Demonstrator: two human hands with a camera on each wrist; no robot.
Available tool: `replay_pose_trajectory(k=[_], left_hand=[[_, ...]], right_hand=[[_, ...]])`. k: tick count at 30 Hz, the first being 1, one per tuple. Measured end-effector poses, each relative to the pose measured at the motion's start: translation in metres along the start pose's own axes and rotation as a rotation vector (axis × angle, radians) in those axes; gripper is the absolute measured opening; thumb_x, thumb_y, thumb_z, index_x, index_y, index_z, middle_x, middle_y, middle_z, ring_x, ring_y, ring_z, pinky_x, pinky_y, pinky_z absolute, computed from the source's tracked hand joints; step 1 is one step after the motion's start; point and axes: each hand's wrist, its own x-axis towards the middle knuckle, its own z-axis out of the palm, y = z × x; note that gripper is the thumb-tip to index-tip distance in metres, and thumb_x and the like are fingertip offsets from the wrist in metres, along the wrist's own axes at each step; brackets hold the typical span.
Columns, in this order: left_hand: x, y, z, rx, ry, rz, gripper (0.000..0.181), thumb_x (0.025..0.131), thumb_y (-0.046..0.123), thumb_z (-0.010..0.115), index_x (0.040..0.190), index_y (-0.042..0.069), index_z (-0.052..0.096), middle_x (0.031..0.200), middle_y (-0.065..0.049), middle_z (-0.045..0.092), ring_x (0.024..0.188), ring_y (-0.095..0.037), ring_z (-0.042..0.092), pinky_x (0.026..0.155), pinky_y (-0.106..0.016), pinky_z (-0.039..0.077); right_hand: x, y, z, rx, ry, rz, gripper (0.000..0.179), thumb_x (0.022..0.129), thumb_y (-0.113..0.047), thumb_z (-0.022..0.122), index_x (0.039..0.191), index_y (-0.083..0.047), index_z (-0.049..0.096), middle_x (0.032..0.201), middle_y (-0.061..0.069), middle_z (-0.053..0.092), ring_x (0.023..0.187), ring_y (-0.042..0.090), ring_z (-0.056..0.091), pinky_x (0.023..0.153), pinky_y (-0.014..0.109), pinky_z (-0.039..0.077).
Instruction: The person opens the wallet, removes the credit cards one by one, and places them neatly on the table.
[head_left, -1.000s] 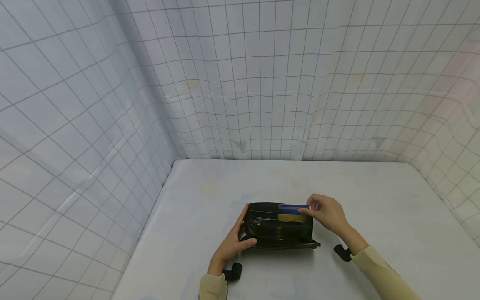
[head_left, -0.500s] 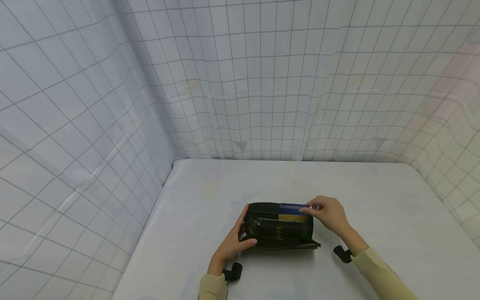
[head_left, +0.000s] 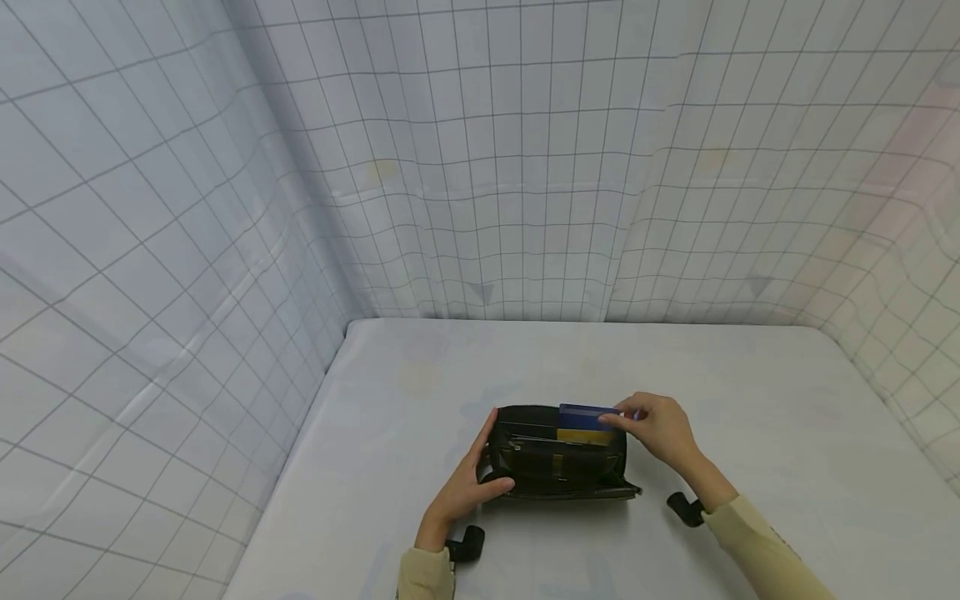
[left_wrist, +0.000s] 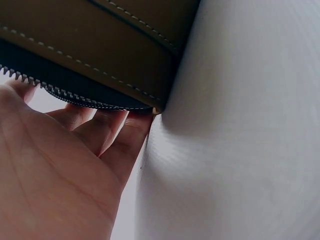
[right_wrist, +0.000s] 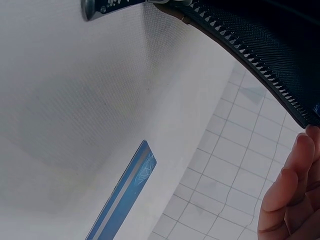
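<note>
A dark zip-around wallet (head_left: 558, 467) stands opened up on the white table, its card slots facing me in the head view. My left hand (head_left: 461, 492) grips its left end, thumb over the front edge and fingers behind. In the left wrist view, those fingers (left_wrist: 125, 135) lie against the zipped edge under the brown leather side. My right hand (head_left: 656, 425) pinches the right end of a blue card (head_left: 579, 416) at the upper right slot. Just below that card, a yellow card (head_left: 581, 436) sits in another slot. The right wrist view shows curled fingers (right_wrist: 295, 190) beside the wallet's zipper.
A blue strip with a pale stripe (right_wrist: 122, 195) shows low in the right wrist view. A metal zipper pull (right_wrist: 112, 6) hangs at the wallet's corner. White table (head_left: 420, 367) surrounds the wallet, and grid-patterned cloth walls (head_left: 487, 167) stand behind and to the sides.
The blue card has shifted slightly right and risen a little at its slot, with my right hand moving slightly along. My left hand and the wallet stay in place.
</note>
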Motion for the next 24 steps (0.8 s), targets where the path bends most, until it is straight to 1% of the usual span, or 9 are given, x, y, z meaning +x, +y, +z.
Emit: replay_pose_trajectory(k=[5,11,18,24], left_hand=[[0.0002,-0.0001,0.0003,0.000,0.003,-0.004,0.092,0.086,0.023,0.065,0.151,0.018,-0.001,0.156,0.000,-0.005,0.142,-0.028,-0.003,0.108,-0.061,0.011],[-0.0006,-0.0001,0.0001,0.000,-0.001,-0.011,0.092,0.086,0.025,0.065,0.151,0.020,-0.001,0.156,0.001,-0.005,0.142,-0.028,-0.004,0.108,-0.060,0.011],[-0.0005,0.0006,0.0005,-0.004,-0.003,-0.018,0.092,0.086,0.023,0.064,0.151,0.020,-0.001,0.156,0.001,-0.006,0.142,-0.028,-0.005,0.108,-0.061,0.011],[-0.0007,0.0020,0.0006,-0.002,0.001,-0.018,0.092,0.086,0.022,0.065,0.151,0.019,-0.001,0.156,0.001,-0.005,0.142,-0.028,-0.004,0.108,-0.061,0.011]], right_hand=[[0.0000,-0.0003,-0.0003,-0.006,-0.004,0.002,0.022,0.074,-0.044,0.073,0.077,-0.022,0.073,0.083,-0.006,0.069,0.061,0.004,0.054,0.051,0.022,0.043],[0.0003,0.0004,0.0000,0.015,0.033,-0.035,0.016,0.075,-0.040,0.075,0.074,-0.024,0.071,0.080,-0.009,0.068,0.060,0.002,0.053,0.051,0.022,0.043],[0.0017,0.0022,0.0003,0.050,0.053,-0.044,0.016,0.078,-0.036,0.073,0.067,-0.027,0.066,0.076,-0.011,0.065,0.055,0.003,0.046,0.049,0.021,0.038],[0.0036,0.0014,-0.0015,0.062,0.046,-0.044,0.020,0.080,-0.037,0.071,0.065,-0.027,0.063,0.064,-0.014,0.056,0.052,0.004,0.040,0.048,0.022,0.034]])
